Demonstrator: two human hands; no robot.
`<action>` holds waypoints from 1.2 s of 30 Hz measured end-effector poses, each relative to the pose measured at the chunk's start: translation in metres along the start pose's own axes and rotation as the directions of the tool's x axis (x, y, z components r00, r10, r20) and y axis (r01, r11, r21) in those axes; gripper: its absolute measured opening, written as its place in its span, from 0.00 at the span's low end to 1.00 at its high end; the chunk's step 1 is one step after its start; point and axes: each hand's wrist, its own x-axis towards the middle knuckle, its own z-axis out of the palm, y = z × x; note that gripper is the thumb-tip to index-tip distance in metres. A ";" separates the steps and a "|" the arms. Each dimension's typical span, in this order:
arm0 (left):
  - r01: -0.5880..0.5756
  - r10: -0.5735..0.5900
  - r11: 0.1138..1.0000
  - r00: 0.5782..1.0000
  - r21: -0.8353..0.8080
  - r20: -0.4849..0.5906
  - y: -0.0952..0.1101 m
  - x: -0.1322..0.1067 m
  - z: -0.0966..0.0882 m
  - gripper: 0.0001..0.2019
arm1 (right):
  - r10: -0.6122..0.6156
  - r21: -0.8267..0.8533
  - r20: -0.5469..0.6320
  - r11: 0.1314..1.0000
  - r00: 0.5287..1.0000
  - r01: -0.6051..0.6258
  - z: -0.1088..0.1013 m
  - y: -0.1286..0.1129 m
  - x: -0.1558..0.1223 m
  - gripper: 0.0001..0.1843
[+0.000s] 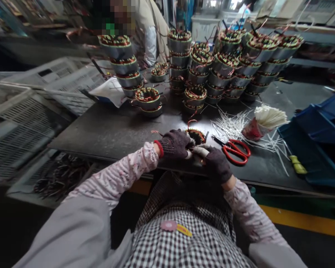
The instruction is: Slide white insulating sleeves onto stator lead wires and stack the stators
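A wire ring sits close to the near edge of the counter, about midway along it, with both gloved hands at its near side. The left hand has its fingers bent in against the ring's near left rim; the right hand brings its pale-tipped fingers together at the near right. The fingertips are small and blurred — I cannot tell whether either hand is closed on the ring or on a wire.

Just right of the ring, red-handled scissors lie with their blades toward it. Beyond them, loose white strips are strewn around a red cup packed with more strips. A yellow-green handle rests toward the near right corner, beside a blue bin.

Two short piles of rings stand mid-counter, with taller stacks toward the far edge. Another person is past that edge, and pale crates stand off the left edge.
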 end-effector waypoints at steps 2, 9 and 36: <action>0.001 -0.008 0.998 0.994 0.066 0.108 0.007 0.007 -0.005 0.23 | 0.167 0.276 -0.165 0.954 0.972 -0.117 0.001 0.003 0.016 0.11; 0.043 -0.091 0.983 0.959 0.180 0.269 0.026 0.028 -0.023 0.26 | 0.619 0.848 -0.196 0.497 0.761 -0.186 -0.002 0.006 0.032 0.33; -0.243 0.040 0.922 0.836 -0.303 -0.548 -0.014 -0.007 0.098 0.08 | 0.251 -0.392 -0.684 0.665 0.685 -0.635 -0.168 0.096 0.048 0.14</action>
